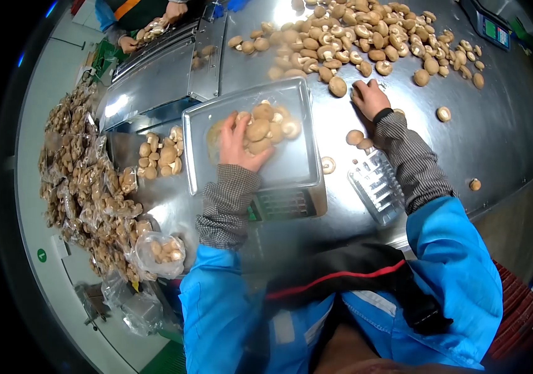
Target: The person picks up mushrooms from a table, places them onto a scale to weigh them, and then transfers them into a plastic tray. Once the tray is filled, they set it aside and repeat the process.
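My left hand is inside the clear tray on a weighing scale. Its fingers are spread and touch a heap of brown mushrooms; the fingertips are partly hidden among them. At the near edge of the big mushroom pile, my right hand reaches over the metal table with fingers apart and slightly bent. Nothing shows between them. Below that wrist lie loose mushrooms and a clear ridged plastic punnet.
Mushrooms in plastic bags are heaped at the left, near a group of loose mushrooms. A metal machine stands at the back left, where another person's hands hold mushrooms. A device with a display sits back right.
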